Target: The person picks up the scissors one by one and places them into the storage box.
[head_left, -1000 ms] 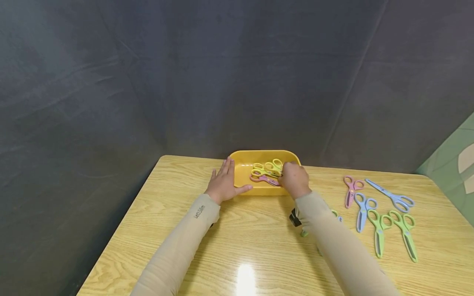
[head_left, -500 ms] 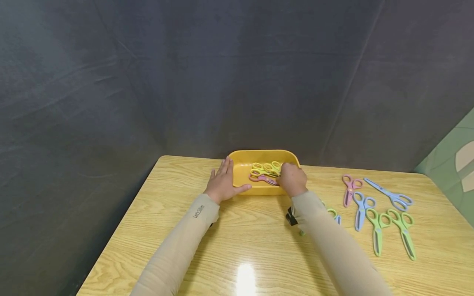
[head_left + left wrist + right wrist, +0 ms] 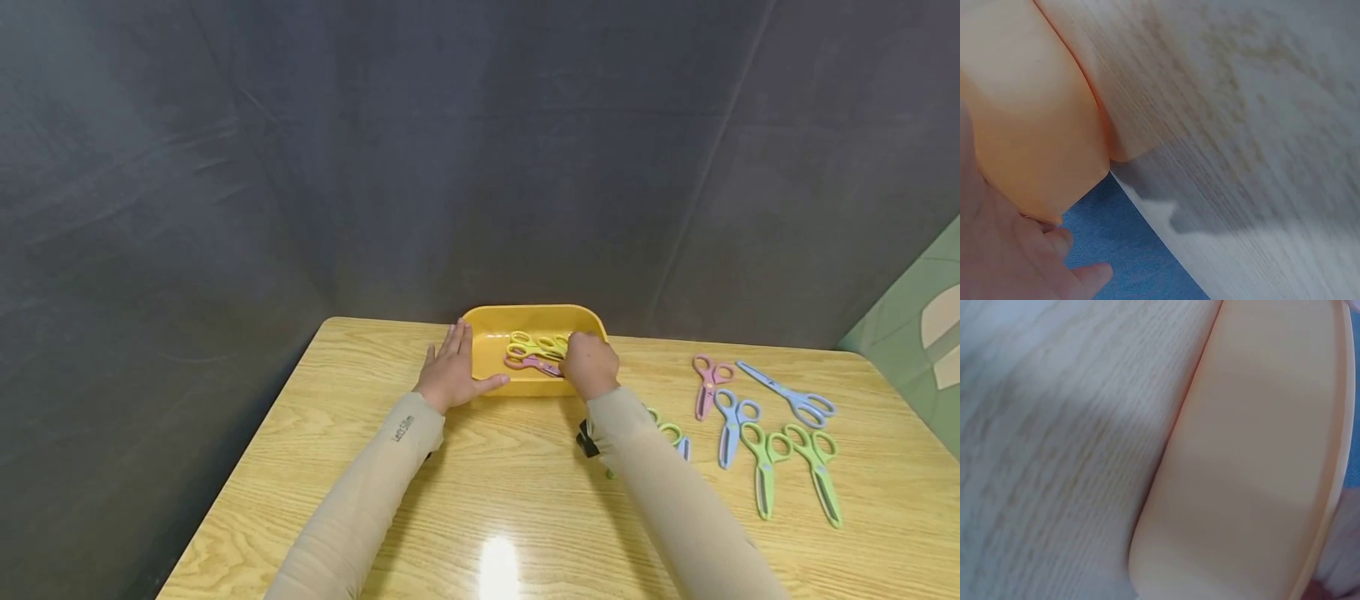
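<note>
A yellow plastic bin (image 3: 528,313) stands at the table's back edge, with yellow scissors (image 3: 519,348) and pink scissors (image 3: 534,363) lying inside. My left hand (image 3: 450,371) lies along the bin's left end, fingers straight and thumb reaching over the front rim. In the left wrist view, those fingers touch the bin's rim (image 3: 1041,219). My right hand (image 3: 591,365) reaches into the bin's right end, fingers curled down and hidden behind the knuckles. Handles of a second pair of yellow scissors (image 3: 557,343) emerge from it, and it appears to pinch them.
To the right on the wooden table (image 3: 480,475) lie pink scissors (image 3: 707,390), blue scissors (image 3: 731,437), longer blue scissors (image 3: 795,400) and green scissors (image 3: 765,475). More green scissors (image 3: 670,432) are partly hidden by my right sleeve (image 3: 675,500). A dark curtain (image 3: 480,167) hangs behind the bin.
My right hand has moved slightly left and down in the bin. The yellow scissors at it have shifted lower, closer over the other pair. My left hand has stayed on the bin.
</note>
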`<move>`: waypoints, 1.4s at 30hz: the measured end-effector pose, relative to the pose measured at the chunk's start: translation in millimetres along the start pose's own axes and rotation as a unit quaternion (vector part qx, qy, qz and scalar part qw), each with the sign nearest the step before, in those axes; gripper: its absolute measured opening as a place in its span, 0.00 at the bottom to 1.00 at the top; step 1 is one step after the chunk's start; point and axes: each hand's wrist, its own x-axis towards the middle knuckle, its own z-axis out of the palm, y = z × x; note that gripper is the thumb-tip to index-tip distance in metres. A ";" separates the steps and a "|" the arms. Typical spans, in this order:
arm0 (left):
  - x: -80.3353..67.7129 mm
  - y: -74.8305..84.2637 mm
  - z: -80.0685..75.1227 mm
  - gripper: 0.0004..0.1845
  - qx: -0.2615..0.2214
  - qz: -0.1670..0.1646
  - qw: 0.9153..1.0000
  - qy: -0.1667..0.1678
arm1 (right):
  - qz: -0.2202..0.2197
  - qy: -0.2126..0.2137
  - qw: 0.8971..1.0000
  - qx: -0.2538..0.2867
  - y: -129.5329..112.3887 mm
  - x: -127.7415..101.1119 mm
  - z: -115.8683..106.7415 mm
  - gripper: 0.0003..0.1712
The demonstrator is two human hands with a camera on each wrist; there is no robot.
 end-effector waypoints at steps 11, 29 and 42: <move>0.1 -0.5 -0.6 0.66 -0.004 0.002 1.000 0.002 | 0.007 -0.008 1.000 -0.007 -0.2 1.4 3.1 0.06; 0.8 0.5 -2.3 0.65 -0.005 -0.003 1.000 -0.003 | 0.020 -0.001 1.000 -0.009 -3.6 -0.4 6.4 0.10; 1.3 -0.2 -2.3 0.66 -0.008 0.000 1.000 -0.003 | 0.009 0.035 0.999 0.007 -5.4 -5.5 8.9 0.10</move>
